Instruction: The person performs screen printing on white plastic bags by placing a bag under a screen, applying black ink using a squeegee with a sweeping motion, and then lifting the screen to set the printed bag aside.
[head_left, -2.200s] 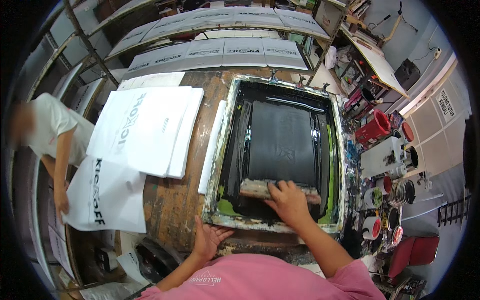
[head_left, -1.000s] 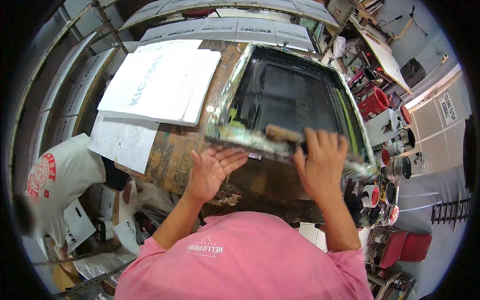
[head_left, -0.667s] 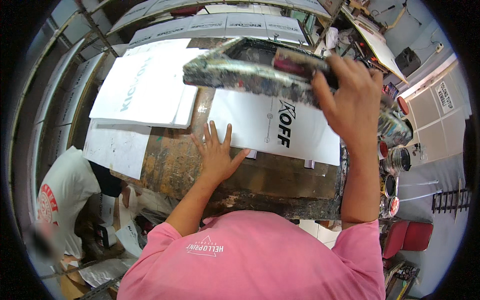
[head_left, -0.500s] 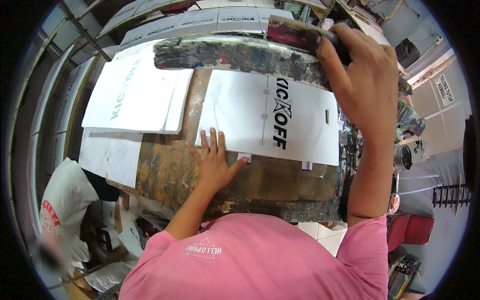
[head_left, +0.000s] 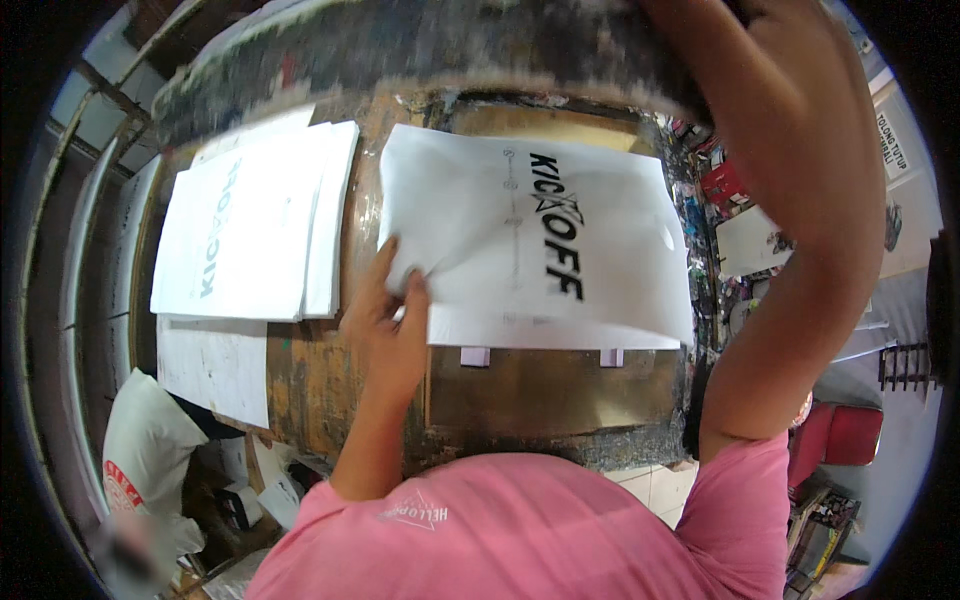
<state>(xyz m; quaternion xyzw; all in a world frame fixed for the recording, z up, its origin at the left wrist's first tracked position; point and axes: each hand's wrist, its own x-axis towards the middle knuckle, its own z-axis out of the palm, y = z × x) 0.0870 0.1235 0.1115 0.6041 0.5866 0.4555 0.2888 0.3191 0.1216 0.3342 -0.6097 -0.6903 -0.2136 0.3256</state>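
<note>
A flat white bag (head_left: pixel 460 190) with a black printed design and a handle slot lies across the brown worktable (head_left: pixel 312 370), blurred and creased at its left part. My left hand (head_left: pixel 388 310) pinches its near left edge between thumb and finger. My right forearm (head_left: pixel 790 130) reaches up past the top of the picture, so the right hand is out of sight. Over the far side of the table is the raised, paint-stained frame (head_left: pixel 420 50). Two small pale tabs, a left one (head_left: pixel 475 357) and a right one (head_left: pixel 612 357), sit at the bag's near edge.
Left of the bag is a stack of printed white bags (head_left: pixel 255 235), over a pale sheet (head_left: pixel 215 365). Metal racks (head_left: pixel 125 230) line the left side. Another person in a white shirt (head_left: pixel 150 440) is at the lower left. A red chair (head_left: pixel 850 435) stands at right.
The frame has swung up and nearer the top edge as my right arm rose with it. My left hand has gone from lying flat to pinching the bag, which has shifted and buckled.
</note>
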